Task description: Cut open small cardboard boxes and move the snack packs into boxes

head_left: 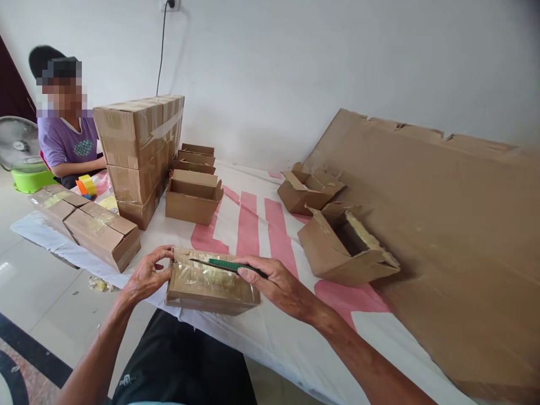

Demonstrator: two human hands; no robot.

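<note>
Atop taped box (211,281), right hand (280,287) closed around green knife (230,265).

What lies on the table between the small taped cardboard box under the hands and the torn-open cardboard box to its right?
In the head view, only bare pink-and-white table cover lies between the taped box and the torn-open box.

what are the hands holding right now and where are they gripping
The right hand holds a green-handled knife by its handle, blade lying over the taped box. The left hand grips that box's left end.
</note>
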